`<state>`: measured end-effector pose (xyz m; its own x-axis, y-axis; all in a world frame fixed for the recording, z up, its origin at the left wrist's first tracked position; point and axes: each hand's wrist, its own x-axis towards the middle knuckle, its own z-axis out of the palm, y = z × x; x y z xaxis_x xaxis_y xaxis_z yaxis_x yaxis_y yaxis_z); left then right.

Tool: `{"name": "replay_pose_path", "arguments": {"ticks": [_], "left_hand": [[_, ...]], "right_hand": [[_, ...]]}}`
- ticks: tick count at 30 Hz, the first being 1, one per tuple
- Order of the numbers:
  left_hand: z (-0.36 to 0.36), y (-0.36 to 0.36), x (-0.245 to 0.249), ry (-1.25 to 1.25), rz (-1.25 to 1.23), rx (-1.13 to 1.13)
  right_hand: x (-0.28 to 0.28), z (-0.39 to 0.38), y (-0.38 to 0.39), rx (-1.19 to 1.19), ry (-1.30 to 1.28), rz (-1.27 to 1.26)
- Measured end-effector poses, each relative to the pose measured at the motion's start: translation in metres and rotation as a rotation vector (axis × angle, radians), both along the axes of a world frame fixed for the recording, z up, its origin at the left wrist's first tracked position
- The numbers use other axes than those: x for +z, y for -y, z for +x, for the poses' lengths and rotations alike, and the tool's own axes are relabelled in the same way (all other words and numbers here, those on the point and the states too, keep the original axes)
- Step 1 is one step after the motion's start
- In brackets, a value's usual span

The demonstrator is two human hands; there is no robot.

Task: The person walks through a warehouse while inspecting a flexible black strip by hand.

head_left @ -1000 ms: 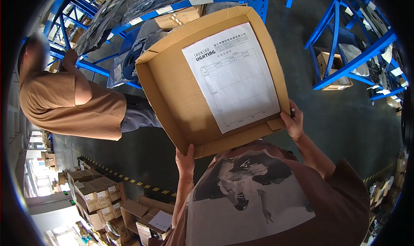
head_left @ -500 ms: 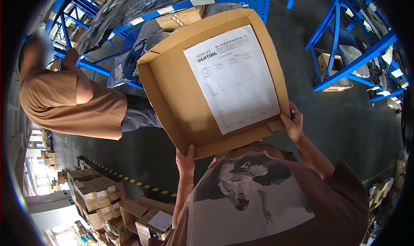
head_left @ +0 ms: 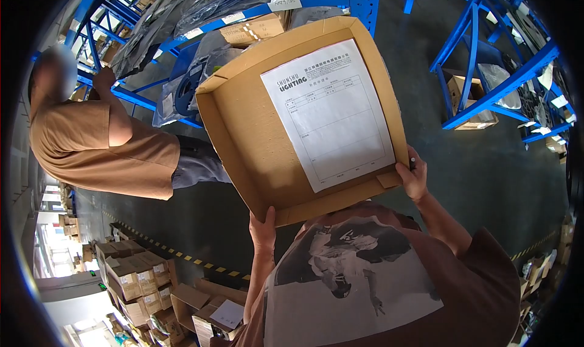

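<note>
A shallow cardboard tray [head_left: 246, 137] is held out in front of my chest, tilted so that its inside faces me. A stack or sheet of white printed form paper [head_left: 334, 119], headed "SHUNSHU LIGHTING", lies inside against the right part. My left hand [head_left: 262, 228] grips the near left corner, thumb over the rim. At the near right corner my right hand [head_left: 415, 176] is closed on the tray's edge. A small dark object with a pale end [head_left: 413, 160], perhaps a pen, shows by the right fingers. The fingers beneath the tray are hidden.
A co-worker [head_left: 103, 134] in a brown shirt stands at left, reaching to a blue rack [head_left: 280, 5] with plastic-wrapped goods. Another blue rack [head_left: 505, 88] stands at right. Stacked cartons [head_left: 137, 274] and an opened box [head_left: 207, 301] are at lower left.
The tray has dipped very slightly toward me along with both hands. My grip is the same, and the co-worker's hand at the rack has shifted a little.
</note>
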<state>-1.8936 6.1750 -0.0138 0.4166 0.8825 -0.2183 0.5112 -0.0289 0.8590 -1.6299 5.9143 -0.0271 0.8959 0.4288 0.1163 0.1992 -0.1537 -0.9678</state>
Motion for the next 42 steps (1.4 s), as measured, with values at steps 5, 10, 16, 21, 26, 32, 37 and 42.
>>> {"name": "replay_pose_path", "arguments": {"ticks": [5,10,16,21,26,32,37,42], "left_hand": [[0.000,0.000,0.000,0.004,0.000,-0.001],[-0.002,-0.001,-0.004,0.029,0.006,-0.008],[-0.003,-0.001,-0.004,0.036,0.032,-0.015],[-0.003,-0.003,-0.001,0.035,0.064,-0.030],[0.001,-0.012,0.004,0.038,0.024,-0.019],[0.013,-0.020,0.022,-0.094,-0.010,-0.050],[0.010,-0.007,0.016,0.017,0.023,-0.034],[0.003,-0.003,0.007,0.078,0.135,-0.056]], "right_hand": [[0.001,0.000,0.001,0.013,-0.026,0.017],[0.003,0.000,-0.001,0.010,0.001,0.012],[0.004,-0.001,-0.001,-0.008,0.052,-0.032],[0.010,-0.001,-0.002,-0.002,-0.046,-0.063],[0.017,0.006,-0.009,-0.008,-0.105,-0.205],[0.026,0.019,-0.017,-0.012,-0.150,-0.358],[0.021,0.009,-0.010,-0.019,-0.151,-0.343],[0.011,-0.004,-0.006,-0.059,-0.115,-0.263]]}}
